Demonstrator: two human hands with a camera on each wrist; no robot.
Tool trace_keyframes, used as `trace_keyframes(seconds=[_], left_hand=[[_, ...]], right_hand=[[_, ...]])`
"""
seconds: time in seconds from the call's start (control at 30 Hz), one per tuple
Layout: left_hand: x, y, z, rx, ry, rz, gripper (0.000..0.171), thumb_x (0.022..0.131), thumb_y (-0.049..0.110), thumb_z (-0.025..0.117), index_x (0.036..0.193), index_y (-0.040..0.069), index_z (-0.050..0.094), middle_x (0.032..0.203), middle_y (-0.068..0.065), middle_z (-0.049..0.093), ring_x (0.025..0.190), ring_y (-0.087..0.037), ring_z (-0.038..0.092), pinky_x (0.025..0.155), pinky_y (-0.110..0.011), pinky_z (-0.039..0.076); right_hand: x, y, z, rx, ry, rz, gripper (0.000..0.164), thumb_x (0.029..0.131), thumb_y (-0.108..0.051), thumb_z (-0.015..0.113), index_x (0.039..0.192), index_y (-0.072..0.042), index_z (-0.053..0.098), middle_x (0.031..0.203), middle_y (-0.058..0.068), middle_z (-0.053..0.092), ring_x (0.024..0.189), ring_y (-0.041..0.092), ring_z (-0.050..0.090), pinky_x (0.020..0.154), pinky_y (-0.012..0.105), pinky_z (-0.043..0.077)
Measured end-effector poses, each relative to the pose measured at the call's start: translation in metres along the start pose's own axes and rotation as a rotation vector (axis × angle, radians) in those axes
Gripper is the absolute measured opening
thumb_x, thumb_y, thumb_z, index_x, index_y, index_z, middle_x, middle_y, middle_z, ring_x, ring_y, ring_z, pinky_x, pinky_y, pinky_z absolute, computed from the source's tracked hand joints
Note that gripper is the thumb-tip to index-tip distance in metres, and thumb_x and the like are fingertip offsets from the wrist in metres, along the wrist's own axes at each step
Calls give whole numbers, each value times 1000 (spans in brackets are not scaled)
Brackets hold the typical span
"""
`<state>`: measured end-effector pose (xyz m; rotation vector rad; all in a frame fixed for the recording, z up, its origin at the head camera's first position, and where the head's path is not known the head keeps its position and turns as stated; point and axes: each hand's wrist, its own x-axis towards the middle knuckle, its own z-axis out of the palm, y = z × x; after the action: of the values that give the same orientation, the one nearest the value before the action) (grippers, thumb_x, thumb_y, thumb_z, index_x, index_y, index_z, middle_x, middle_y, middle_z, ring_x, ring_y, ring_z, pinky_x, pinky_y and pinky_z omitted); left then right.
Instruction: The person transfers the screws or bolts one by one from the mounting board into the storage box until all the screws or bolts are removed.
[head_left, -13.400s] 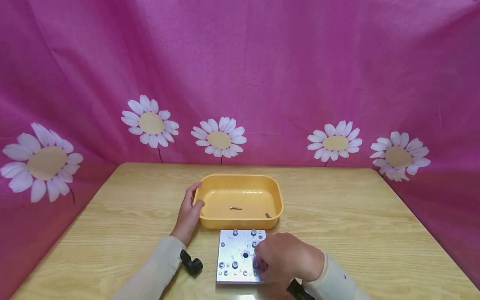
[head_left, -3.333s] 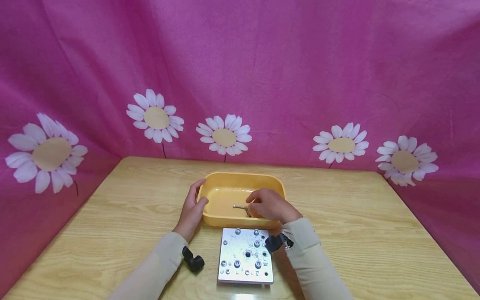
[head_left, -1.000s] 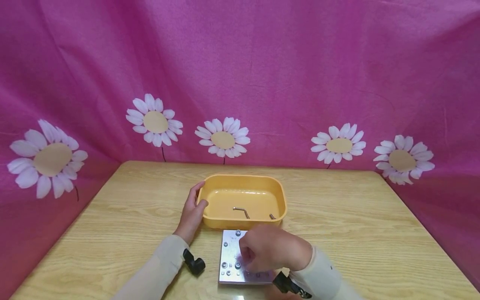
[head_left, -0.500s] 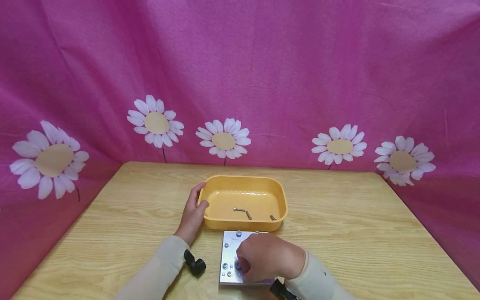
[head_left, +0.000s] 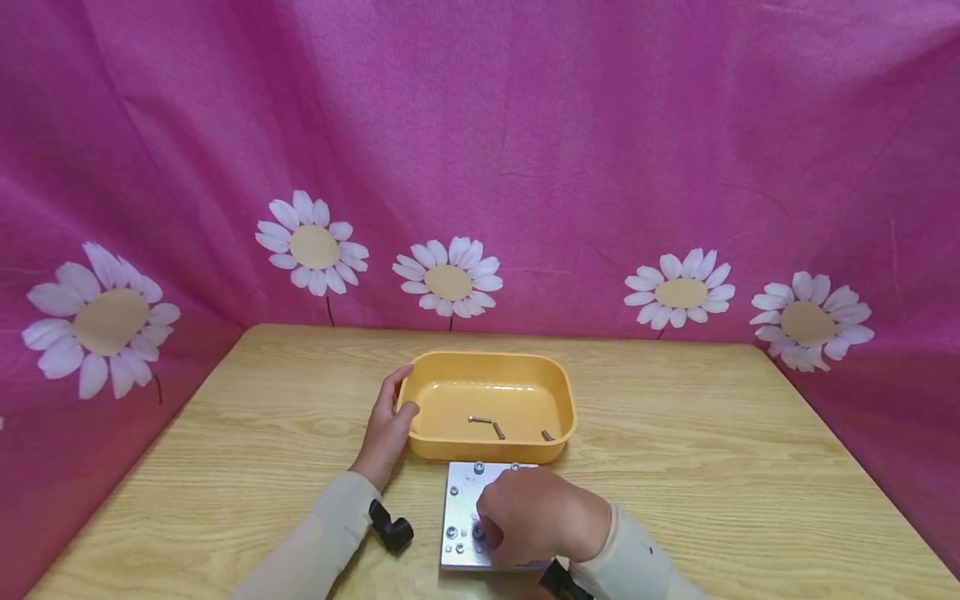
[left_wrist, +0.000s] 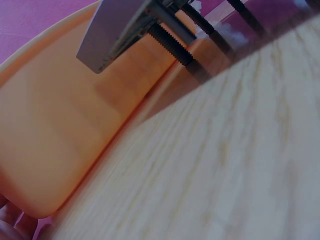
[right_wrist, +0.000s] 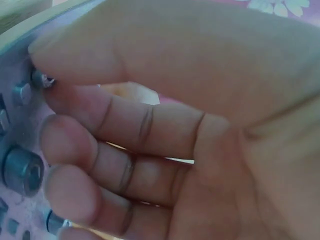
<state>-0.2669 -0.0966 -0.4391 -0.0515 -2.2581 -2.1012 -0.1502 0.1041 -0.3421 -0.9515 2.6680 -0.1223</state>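
Observation:
My left hand (head_left: 384, 429) grips the left rim of a yellow plastic tray (head_left: 487, 450), thumb inside, fingers along the outer side. Its fingertips show at the lower left corner of the left wrist view. Over a square metal plate (head_left: 463, 508) in front of the tray is my right hand (head_left: 543, 512). In the right wrist view its thumb and index finger pinch a small screw (right_wrist: 44, 79) at the plate; the other fingers curl loosely. Several socket-head screws stand in the plate, including a larger one (right_wrist: 24, 171). The hand hides the plate's right part.
Loose screws lie in the tray: one screw (head_left: 480, 419) near the middle, another screw (head_left: 498, 431) beside it, and something small and metallic at the right. Threaded shanks (left_wrist: 170, 44) stick out below the plate. The wooden table (head_left: 675, 433) reaches a pink flowered curtain (head_left: 555, 150).
About three seconds ago my right hand was inside the tray; now it is back over the plate. One more screw lies in the tray than 13 seconds ago. The left hand keeps its hold.

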Motion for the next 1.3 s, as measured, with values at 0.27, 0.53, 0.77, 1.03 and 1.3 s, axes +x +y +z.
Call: trace_keyframes(seconds=[0.27,0.53,0.77,1.03,1.3], left_hand=[[2,-4,0,6,5,1,57,90,8,45,144,26,36,156,4,25,145,-19,18,114,-42,25],[2,-2,1,28,11,-3,57,91,10,45,144,28,35,157,6,24,146,-19,13,115,-43,22],[1,-2,1,27,11,-4,57,90,10,46,144,28,36,156,7,25,146,-17,15,115,-42,22],[1,-2,0,26,2,-2,57,91,9,45,145,27,35,157,6,23,147,-18,11,116,-42,19],[0,-1,0,21,-3,-2,57,92,10,45,146,25,33,158,4,22,147,-19,10,116,-43,17]], right_hand=[[1,0,-2,19,-57,33,23,71,-18,77,64,-24,56,58,-12,51,55,6,46,50,23,37],[0,1,-3,30,-83,44,22,73,-17,76,66,-24,56,59,-11,52,56,7,47,51,23,38],[0,0,-3,26,-81,34,22,72,-15,75,67,-23,55,59,-11,51,55,6,48,50,23,38],[0,0,-1,23,-75,40,22,71,-15,74,65,-23,55,58,-11,51,54,6,48,48,23,37],[3,0,-1,34,-106,56,21,73,-19,75,68,-22,55,60,-10,52,55,7,48,50,23,37]])
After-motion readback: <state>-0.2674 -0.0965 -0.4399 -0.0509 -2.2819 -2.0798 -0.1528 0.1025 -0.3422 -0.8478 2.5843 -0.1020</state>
